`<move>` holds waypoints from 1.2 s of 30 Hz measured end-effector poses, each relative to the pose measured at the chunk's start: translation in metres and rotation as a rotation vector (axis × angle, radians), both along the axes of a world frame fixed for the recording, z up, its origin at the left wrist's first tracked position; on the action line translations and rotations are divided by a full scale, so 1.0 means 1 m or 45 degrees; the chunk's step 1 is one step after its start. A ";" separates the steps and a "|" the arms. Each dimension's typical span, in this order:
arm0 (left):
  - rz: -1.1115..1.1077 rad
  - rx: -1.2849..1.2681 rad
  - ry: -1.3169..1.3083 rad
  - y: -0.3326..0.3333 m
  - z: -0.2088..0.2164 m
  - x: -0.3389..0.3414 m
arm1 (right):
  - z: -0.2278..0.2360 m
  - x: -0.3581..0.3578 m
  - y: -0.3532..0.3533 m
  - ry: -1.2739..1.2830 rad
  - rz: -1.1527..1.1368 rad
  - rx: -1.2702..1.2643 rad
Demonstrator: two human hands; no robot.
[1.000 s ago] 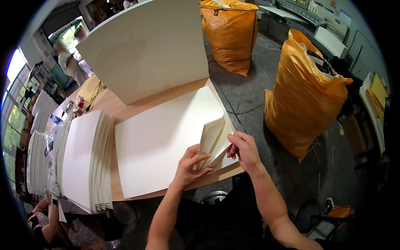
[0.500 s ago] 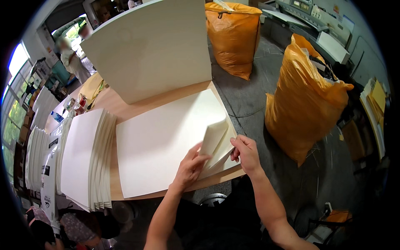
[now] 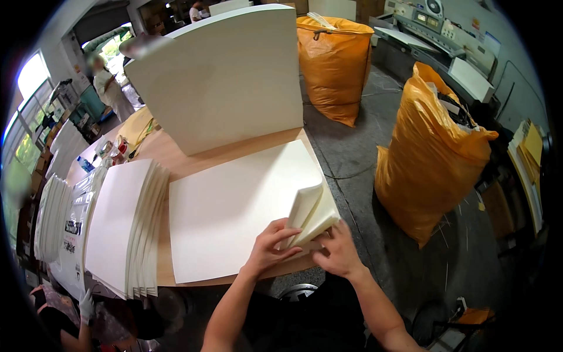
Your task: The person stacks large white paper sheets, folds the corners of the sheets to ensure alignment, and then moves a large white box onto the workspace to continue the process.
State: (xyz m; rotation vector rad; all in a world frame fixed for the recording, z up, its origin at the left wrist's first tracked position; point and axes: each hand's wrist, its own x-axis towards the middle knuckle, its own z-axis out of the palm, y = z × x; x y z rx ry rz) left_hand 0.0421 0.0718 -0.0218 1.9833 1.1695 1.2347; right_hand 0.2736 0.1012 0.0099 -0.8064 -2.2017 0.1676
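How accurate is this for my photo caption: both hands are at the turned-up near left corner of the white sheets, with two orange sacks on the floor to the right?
The corner is wrong: the head view shows the left hand and right hand at the turned-up near right corner of the white sheets. The orange sacks are as you say.
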 end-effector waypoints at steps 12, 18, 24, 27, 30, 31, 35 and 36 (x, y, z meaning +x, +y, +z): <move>0.053 0.252 0.657 0.000 -0.008 0.004 | -0.033 0.000 -0.012 -0.213 0.049 -0.713; 0.019 0.184 0.651 0.008 -0.015 0.003 | -0.040 0.019 -0.010 0.163 -0.135 -0.605; 0.025 0.095 0.574 0.006 -0.009 0.010 | -0.049 0.065 0.006 -0.198 -0.500 -0.491; 0.088 0.113 0.495 0.003 -0.002 0.009 | -0.022 0.065 0.017 -0.386 -0.337 -0.705; 0.087 0.121 0.498 0.002 -0.002 0.005 | -0.004 0.057 0.025 0.212 -0.365 -1.228; 0.084 0.148 0.468 0.005 -0.006 0.004 | -0.011 0.049 0.024 0.214 -0.404 -1.067; 0.055 0.121 0.384 0.005 -0.007 0.000 | -0.025 0.003 0.017 0.488 -0.304 -0.866; 0.051 0.111 0.337 0.006 -0.006 -0.001 | -0.021 0.008 0.022 0.832 -0.174 -1.159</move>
